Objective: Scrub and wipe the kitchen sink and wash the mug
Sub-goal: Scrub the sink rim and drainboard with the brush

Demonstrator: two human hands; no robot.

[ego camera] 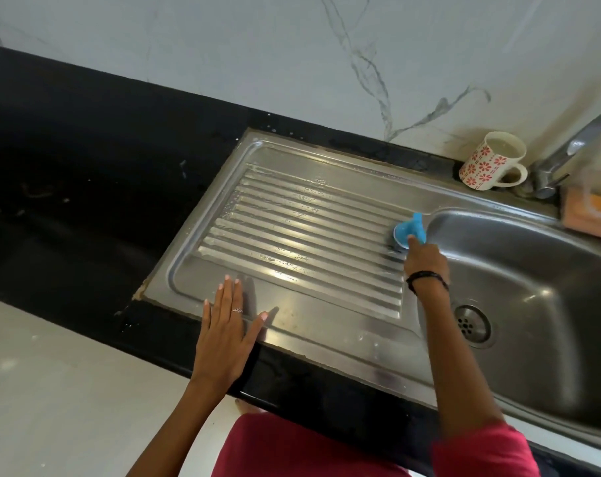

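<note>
**Scrubbing the drainboard, beside the basin**

Gripping the blue scrubber (409, 230) in our right hand (424, 258), we press it on the ribbed drainboard (302, 235) at the basin's (533, 290) left rim. Ribs run leftward, away from the fingers. Our left hand (225, 335) rests flat, fingers spread. The mug (490, 161) stands behind, beside the tap (567, 149).

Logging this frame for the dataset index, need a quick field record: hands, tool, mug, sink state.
left hand: flat, fingers straight, resting on the front edge of the draining board
right hand: grips the blue scrubber at the board's right end, by the basin rim
draining board: ribbed steel, wet streaks and droplets
basin: steel, drain uncovered
mug: white with red flowers, upright on the back ledge, beside the tap, untouched
sponge: orange, right of the tap
</note>
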